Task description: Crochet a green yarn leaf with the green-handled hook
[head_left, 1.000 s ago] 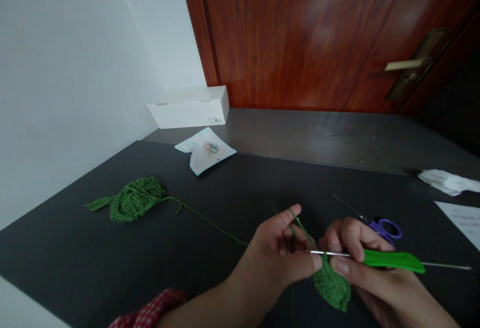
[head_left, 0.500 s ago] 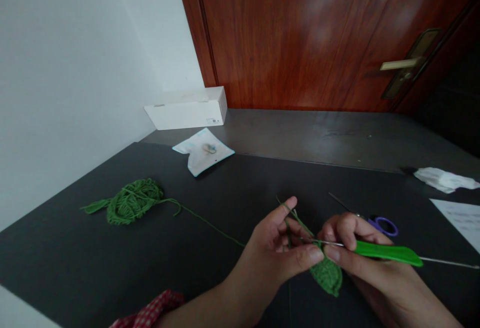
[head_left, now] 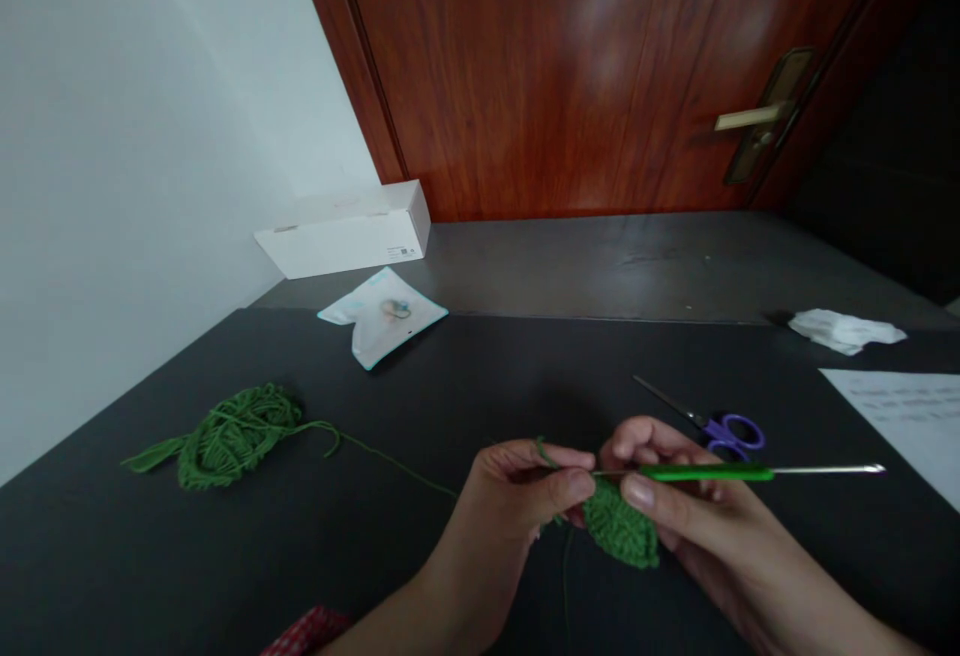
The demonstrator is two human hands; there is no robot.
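Observation:
In the head view my right hand (head_left: 690,496) is closed around a crochet hook (head_left: 705,473) with a green grip, held almost level. Its bare metal end sticks out to the right, and the working tip is hidden at my left fingers. A small piece of green crochet (head_left: 621,524) hangs below the hook between both hands. My left hand (head_left: 517,496) pinches the piece's upper left edge, with yarn looped over the index finger. From the left, a strand of yarn (head_left: 397,461) runs from the green yarn bundle (head_left: 240,433) to this hand.
Purple-handled scissors (head_left: 724,433) lie just beyond my right hand. A white plastic pouch (head_left: 382,321) and a long white box (head_left: 345,236) are at the back left. Crumpled white tissue (head_left: 846,330) and a printed sheet (head_left: 900,406) lie on the right of the dark table (head_left: 540,366).
My left index finger has come down from raised to pressed near the thumb. The hook has turned more level and the hands are closer together. The whole view has shifted slightly.

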